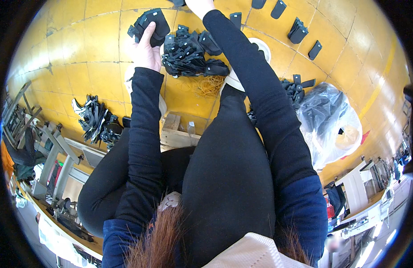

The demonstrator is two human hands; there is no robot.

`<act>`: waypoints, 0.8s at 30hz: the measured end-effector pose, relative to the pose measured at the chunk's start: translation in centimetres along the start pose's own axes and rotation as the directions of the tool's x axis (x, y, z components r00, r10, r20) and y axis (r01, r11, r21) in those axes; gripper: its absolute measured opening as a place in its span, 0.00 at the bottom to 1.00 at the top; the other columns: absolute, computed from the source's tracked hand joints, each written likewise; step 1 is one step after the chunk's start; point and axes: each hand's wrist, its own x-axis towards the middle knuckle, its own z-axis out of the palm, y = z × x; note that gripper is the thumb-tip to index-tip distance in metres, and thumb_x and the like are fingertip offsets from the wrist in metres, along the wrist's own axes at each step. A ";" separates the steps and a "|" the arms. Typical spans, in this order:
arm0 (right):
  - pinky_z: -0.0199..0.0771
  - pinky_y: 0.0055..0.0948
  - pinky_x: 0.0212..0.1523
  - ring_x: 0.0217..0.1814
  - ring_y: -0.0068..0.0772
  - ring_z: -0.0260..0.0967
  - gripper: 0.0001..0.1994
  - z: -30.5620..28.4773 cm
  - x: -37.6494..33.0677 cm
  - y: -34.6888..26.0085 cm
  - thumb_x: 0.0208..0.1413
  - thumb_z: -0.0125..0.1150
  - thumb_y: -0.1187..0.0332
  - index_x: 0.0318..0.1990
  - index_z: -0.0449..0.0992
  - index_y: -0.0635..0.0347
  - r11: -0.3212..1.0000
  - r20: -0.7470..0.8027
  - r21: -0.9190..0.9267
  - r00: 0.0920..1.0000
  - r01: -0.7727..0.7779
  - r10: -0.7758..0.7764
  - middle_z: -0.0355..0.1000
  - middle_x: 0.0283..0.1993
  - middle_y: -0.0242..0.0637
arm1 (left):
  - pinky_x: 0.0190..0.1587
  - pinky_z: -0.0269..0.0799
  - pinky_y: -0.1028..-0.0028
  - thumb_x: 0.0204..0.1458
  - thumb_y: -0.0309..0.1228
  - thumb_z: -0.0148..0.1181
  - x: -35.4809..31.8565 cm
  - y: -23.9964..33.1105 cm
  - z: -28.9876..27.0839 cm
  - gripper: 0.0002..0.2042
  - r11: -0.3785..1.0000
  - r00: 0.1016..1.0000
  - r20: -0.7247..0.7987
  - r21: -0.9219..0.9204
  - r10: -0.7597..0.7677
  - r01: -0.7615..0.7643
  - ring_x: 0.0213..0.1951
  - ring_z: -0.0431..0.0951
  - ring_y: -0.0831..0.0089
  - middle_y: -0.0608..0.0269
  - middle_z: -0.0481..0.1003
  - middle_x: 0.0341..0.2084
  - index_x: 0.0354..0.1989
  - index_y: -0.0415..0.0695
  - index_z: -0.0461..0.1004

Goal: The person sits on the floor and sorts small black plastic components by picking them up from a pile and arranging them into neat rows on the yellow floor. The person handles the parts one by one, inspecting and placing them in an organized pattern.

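My left hand grips a small stack of black fabric pieces, thumb laid across the top; tiny white tags show on them. Just right of it a larger heap of the same black pieces lies on the floor. My right hand reaches far forward to the upper edge of the picture, where its fingers are cut off. Beside it, also cut by that edge, is a dark piece. Whether the right hand touches it cannot be made out.
Tan rubber bands lie by my white shoe. More black bundles are spaced out on the yellow tiled floor. A clear plastic bag sits at right, a dark pile at left. Between my legs is a wooden stool.
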 end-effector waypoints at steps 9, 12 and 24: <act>0.71 0.24 0.32 0.28 0.27 0.71 0.14 -5.1 -8.3 -5.4 0.48 0.63 0.65 0.38 0.76 0.66 0.985 0.300 0.161 0.954 -0.054 0.003 0.74 0.28 0.41 | 0.41 0.74 0.75 0.44 0.19 0.64 -1.5 -1.3 1.0 0.13 0.990 0.990 0.030 0.048 -0.134 0.133 0.37 0.77 0.72 0.62 0.77 0.36 0.40 0.40 0.75; 0.70 0.25 0.31 0.27 0.26 0.70 0.13 -7.0 -9.9 -4.6 0.48 0.64 0.66 0.37 0.75 0.67 0.975 0.208 0.155 0.970 -0.157 0.123 0.74 0.27 0.41 | 0.41 0.74 0.74 0.46 0.21 0.63 -2.7 -2.0 2.3 0.13 0.982 0.980 0.074 0.046 -0.185 0.182 0.37 0.78 0.72 0.61 0.77 0.37 0.41 0.40 0.74; 0.68 0.22 0.39 0.35 0.25 0.69 0.09 -17.8 -15.5 -0.4 0.56 0.53 0.75 0.43 0.75 0.65 0.961 -0.138 -0.256 0.988 -0.104 0.070 0.74 0.36 0.36 | 0.47 0.74 0.67 0.54 0.24 0.54 -2.9 -2.5 2.8 0.12 0.944 0.929 0.189 -0.021 -0.318 0.328 0.45 0.76 0.66 0.56 0.74 0.44 0.47 0.41 0.68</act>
